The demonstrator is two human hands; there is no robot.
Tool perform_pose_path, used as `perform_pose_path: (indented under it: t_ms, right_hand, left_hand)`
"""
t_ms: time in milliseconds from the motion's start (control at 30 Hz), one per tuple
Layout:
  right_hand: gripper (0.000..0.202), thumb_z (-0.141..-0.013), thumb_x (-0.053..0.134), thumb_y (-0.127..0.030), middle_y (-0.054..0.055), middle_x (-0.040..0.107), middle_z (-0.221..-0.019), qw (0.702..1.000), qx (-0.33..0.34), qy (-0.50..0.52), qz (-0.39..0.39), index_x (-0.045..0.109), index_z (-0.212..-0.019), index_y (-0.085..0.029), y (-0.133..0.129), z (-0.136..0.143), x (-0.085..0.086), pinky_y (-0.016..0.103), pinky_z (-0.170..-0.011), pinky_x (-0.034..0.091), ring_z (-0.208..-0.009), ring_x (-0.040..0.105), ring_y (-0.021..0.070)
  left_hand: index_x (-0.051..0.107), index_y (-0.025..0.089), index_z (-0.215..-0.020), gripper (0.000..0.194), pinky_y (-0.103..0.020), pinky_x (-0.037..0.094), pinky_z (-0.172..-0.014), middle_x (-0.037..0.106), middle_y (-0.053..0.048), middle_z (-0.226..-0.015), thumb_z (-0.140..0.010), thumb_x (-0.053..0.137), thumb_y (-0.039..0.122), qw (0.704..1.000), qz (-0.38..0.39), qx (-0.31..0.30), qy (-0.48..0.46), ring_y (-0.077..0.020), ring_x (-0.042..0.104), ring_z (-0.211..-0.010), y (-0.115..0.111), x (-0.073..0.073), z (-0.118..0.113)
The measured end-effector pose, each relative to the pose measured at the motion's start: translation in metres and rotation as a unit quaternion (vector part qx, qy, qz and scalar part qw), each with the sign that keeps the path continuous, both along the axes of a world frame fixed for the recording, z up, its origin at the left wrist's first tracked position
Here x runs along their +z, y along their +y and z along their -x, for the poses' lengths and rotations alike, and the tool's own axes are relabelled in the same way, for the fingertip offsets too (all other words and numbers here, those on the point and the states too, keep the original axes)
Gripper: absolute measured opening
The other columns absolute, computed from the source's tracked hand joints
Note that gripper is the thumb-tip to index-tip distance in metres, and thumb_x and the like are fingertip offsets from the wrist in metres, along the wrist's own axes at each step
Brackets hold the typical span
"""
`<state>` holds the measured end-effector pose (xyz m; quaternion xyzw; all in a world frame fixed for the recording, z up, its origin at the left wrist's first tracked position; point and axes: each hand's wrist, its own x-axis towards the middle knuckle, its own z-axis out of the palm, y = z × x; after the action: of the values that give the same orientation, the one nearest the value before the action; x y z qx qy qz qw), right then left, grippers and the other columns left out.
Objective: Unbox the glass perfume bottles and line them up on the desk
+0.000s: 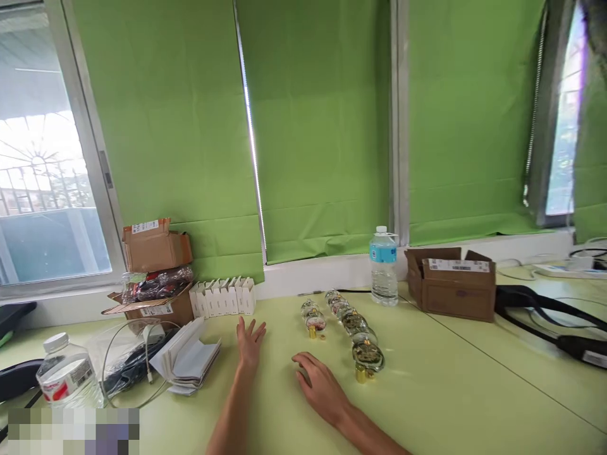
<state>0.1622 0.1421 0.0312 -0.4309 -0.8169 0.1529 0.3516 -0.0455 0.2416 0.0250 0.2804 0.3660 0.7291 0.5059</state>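
My left hand (250, 341) is over the pale green table (427, 392), fingers spread and holding nothing, just in front of a row of small white boxes (222, 298). To its right my right hand (318, 383) hovers low with fingers slightly bent and thumb apart, nothing held. Beyond and right of it stands a longer row of round glass bottles (353, 322) with gold-coloured caps (361, 375). A shorter row of similar bottles (315, 321) is on its left. Neither hand touches the bottles.
Folded white papers (187, 360), a cable and a clear bottle (69, 373) lie left. Cardboard boxes (156, 248) are stacked behind them. A water bottle (384, 272), an open cardboard box (453, 287) and black straps (535, 322) are at the back right.
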Motion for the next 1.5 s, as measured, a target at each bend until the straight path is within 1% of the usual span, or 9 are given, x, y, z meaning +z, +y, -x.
perform_pose_path:
  t_ms: [167, 300, 433, 533, 700, 900, 1133, 1267, 1500]
  right_hand:
    - [0.034, -0.088, 0.037, -0.019, 0.008, 0.063, -0.113, 0.998, -0.041, -0.015, -0.036, 0.059, -0.115, -0.017, -0.004, -0.003, -0.006, 0.030, -0.094, 0.041, -0.105, 0.057, 0.0196]
    - [0.036, -0.089, 0.037, -0.020, 0.008, 0.060, -0.121, 0.994, -0.047, -0.067, -0.077, 0.059, -0.118, -0.017, -0.008, -0.002, -0.011, 0.032, -0.100, 0.038, -0.113, 0.053, 0.0203]
    - [0.043, -0.089, 0.042, -0.027, 0.013, 0.051, -0.134, 0.990, -0.066, -0.093, -0.082, 0.052, -0.128, -0.013, -0.010, -0.003, -0.012, 0.037, -0.106, 0.032, -0.124, 0.043, 0.0246]
    - [0.047, -0.088, 0.044, -0.031, 0.015, 0.048, -0.137, 0.989, -0.080, -0.098, -0.077, 0.049, -0.131, -0.012, -0.012, -0.004, -0.013, 0.040, -0.108, 0.030, -0.128, 0.040, 0.0266]
    - [0.049, -0.087, 0.045, -0.033, 0.013, 0.043, -0.142, 0.986, -0.100, -0.113, -0.066, 0.048, -0.132, -0.014, -0.018, -0.006, -0.016, 0.038, -0.109, 0.029, -0.131, 0.037, 0.0259]
    - [0.058, -0.086, 0.046, -0.040, 0.016, 0.035, -0.147, 0.982, -0.124, -0.135, -0.040, 0.043, -0.136, -0.011, -0.038, -0.011, -0.020, 0.043, -0.111, 0.022, -0.135, 0.030, 0.0286]
    - [0.056, -0.089, 0.041, -0.046, 0.019, 0.037, -0.145, 0.980, -0.111, -0.163, -0.003, 0.047, -0.133, -0.011, -0.068, -0.016, -0.023, 0.049, -0.110, 0.017, -0.137, 0.027, 0.0297]
    - [0.056, -0.090, 0.039, -0.044, 0.018, 0.034, -0.147, 0.979, -0.101, -0.175, 0.009, 0.042, -0.136, -0.012, -0.075, -0.017, -0.022, 0.050, -0.111, 0.015, -0.138, 0.024, 0.0287]
    - [0.067, -0.090, 0.037, -0.050, 0.020, 0.025, -0.150, 0.977, -0.078, -0.197, 0.018, 0.033, -0.142, -0.008, -0.072, -0.021, -0.023, 0.050, -0.112, 0.013, -0.140, 0.017, 0.0300]
  left_hand:
    - [-0.005, 0.025, -0.147, 0.080, -0.039, 0.048, -0.096, 0.039, -0.018, -0.143, -0.089, 0.039, 0.057, 0.991, 0.007, 0.008, 0.136, -0.0245, 0.060, -0.112, -0.023, -0.006, -0.008]
    - [0.000, 0.021, -0.148, 0.077, -0.038, 0.034, -0.108, 0.029, -0.015, -0.150, -0.090, 0.033, 0.058, 0.959, 0.018, 0.045, 0.278, -0.0239, 0.037, -0.133, -0.047, -0.008, -0.013]
    - [0.002, 0.019, -0.148, 0.077, -0.037, 0.018, -0.115, 0.011, -0.009, -0.156, -0.089, 0.031, 0.059, 0.901, 0.022, 0.066, 0.429, -0.0213, 0.014, -0.142, -0.069, -0.009, -0.018]
    - [0.005, 0.017, -0.148, 0.081, -0.036, 0.012, -0.116, 0.010, -0.007, -0.156, -0.087, 0.036, 0.060, 0.843, 0.020, 0.069, 0.534, -0.0208, 0.008, -0.143, -0.084, -0.012, -0.026]
    - [0.014, 0.012, -0.147, 0.083, -0.040, 0.010, -0.116, 0.012, -0.010, -0.156, -0.084, 0.039, 0.060, 0.749, 0.028, 0.084, 0.656, -0.0243, 0.003, -0.143, -0.113, -0.019, -0.037]
    - [0.019, 0.009, -0.146, 0.085, -0.049, 0.009, -0.114, 0.010, -0.016, -0.155, -0.082, 0.034, 0.064, 0.669, 0.081, 0.101, 0.732, -0.0313, 0.004, -0.143, -0.149, -0.026, -0.038]
    - [0.041, 0.011, -0.137, 0.077, -0.051, 0.011, -0.112, 0.032, -0.018, -0.148, -0.081, 0.033, 0.065, 0.605, 0.110, 0.055, 0.786, -0.0330, 0.021, -0.139, -0.176, -0.028, -0.032]
    - [0.041, 0.014, -0.137, 0.074, -0.052, 0.011, -0.111, 0.030, -0.016, -0.149, -0.083, 0.032, 0.064, 0.588, 0.112, 0.048, 0.800, -0.0326, 0.021, -0.139, -0.179, -0.029, -0.031]
    - [0.043, 0.012, -0.136, 0.071, -0.054, 0.013, -0.111, 0.032, -0.018, -0.148, -0.083, 0.037, 0.058, 0.586, 0.096, 0.047, 0.803, -0.0333, 0.024, -0.138, -0.179, -0.030, -0.031]
